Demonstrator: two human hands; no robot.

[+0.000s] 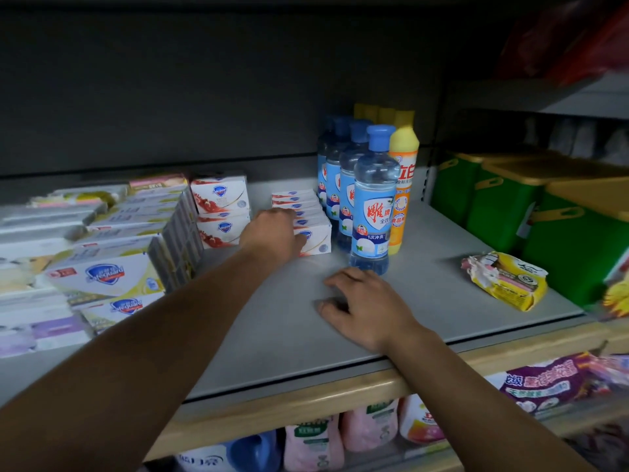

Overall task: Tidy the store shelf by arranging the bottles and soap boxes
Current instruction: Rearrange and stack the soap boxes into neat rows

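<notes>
On the grey shelf (425, 294) stands a row of white soap boxes (299, 202) with a blue shield logo. My left hand (272, 233) grips the front box (318, 241) of that row. Right of the boxes is a line of clear bottles with blue caps (372, 206), and behind them a line of yellow bottles (403, 185). My right hand (364, 304) rests flat on the shelf just in front of the nearest blue-capped bottle, fingers spread and holding nothing.
Stacked red-and-white soap boxes (221, 209) and larger piles of soap packs (102, 253) fill the shelf's left. A torn yellow packet (507, 281) lies at the right, beside green tubs with yellow lids (510, 206). Pink refill pouches (340, 434) sit on the shelf below.
</notes>
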